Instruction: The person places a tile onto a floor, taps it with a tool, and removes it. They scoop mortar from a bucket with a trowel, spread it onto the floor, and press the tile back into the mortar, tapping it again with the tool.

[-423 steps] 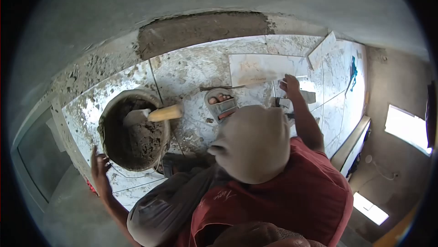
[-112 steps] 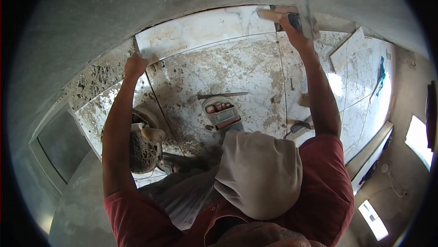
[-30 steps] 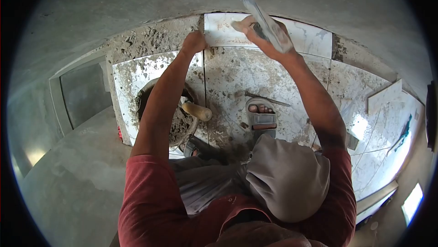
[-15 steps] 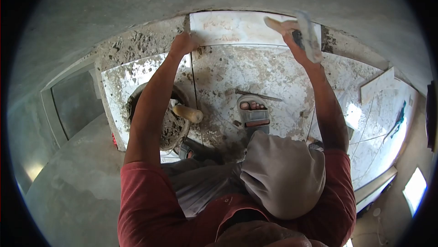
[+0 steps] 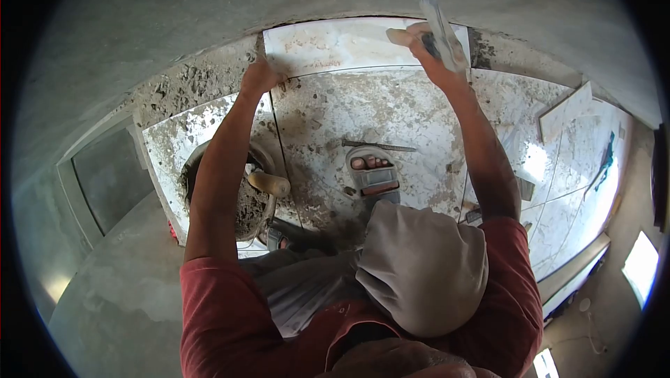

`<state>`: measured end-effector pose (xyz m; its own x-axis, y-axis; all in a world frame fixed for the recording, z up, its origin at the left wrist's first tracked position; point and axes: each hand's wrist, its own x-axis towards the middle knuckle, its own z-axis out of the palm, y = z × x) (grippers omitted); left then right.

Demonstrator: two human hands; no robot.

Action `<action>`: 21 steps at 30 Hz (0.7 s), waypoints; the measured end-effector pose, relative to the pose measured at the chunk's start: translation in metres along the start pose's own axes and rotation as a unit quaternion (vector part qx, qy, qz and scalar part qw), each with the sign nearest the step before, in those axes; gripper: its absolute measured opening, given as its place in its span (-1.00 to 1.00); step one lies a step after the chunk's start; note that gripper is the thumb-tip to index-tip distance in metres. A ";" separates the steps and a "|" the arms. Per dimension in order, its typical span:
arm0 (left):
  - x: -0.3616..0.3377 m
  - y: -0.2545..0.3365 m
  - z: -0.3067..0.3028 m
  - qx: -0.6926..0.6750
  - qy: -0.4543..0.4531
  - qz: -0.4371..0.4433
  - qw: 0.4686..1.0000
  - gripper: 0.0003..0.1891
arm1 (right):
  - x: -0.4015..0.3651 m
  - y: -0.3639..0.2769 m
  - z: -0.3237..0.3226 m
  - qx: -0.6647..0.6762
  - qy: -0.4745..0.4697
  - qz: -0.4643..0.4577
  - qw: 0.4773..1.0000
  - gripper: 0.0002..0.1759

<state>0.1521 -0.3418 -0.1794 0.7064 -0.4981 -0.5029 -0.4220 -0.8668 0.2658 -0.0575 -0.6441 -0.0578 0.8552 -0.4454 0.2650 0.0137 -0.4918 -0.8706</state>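
Observation:
A long white tile strip lies along the foot of the wall, smeared with brown dirt. My left hand is at its near left corner, fingers blurred against the edge. Above the strip's right end, my right hand is closed round a wooden-handled tool with a long, pale grey blade. Motion blurs the blade, and the handle's end points left over the tile. Under my left forearm stands a bucket of mortar, partly hidden, with another wooden handle sticking out of it.
Loose mortar fills the bed left of the strip. Dirty white floor tiles spread below it, with a thin rod beside my sandalled foot. A cut tile piece leans at the right, near a teal cord.
The whole view has shifted, so the scene sits further left. The blade in my right hand has risen while the handle's end has dipped. My left hand remains by the strip's left end.

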 end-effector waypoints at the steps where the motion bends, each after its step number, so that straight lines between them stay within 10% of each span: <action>1: 0.004 0.002 -0.001 0.000 0.005 0.001 1.000 -0.10 | 0.004 -0.002 0.005 0.048 -0.015 0.061 0.997 -0.86; 6: -0.006 0.009 0.000 -0.002 -0.004 -0.042 0.999 -0.04 | 0.002 -0.016 0.018 0.071 0.014 -0.107 0.992 -0.85; 8: -0.005 0.015 -0.007 -0.009 -0.002 -0.053 0.999 -0.04 | 0.002 -0.014 0.011 0.091 -0.035 0.094 0.991 -0.85; 12: -0.012 0.009 0.000 -0.010 -0.002 -0.046 0.999 -0.06 | -0.006 -0.008 0.007 0.080 0.002 -0.014 0.997 -0.87; 16: -0.007 0.011 -0.002 -0.001 0.005 -0.001 1.000 -0.05 | -0.001 -0.022 -0.009 0.043 0.011 0.100 0.994 -0.86; 21: -0.015 0.018 -0.006 -0.018 0.019 -0.043 0.999 -0.08 | 0.007 0.014 -0.030 -0.006 0.057 -0.081 0.995 -0.85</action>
<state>0.1372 -0.3499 -0.1620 0.7603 -0.4215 -0.4941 -0.3382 -0.9065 0.2529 -0.0671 -0.6759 -0.0557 0.7778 -0.4407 0.4482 0.1399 -0.5737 -0.8070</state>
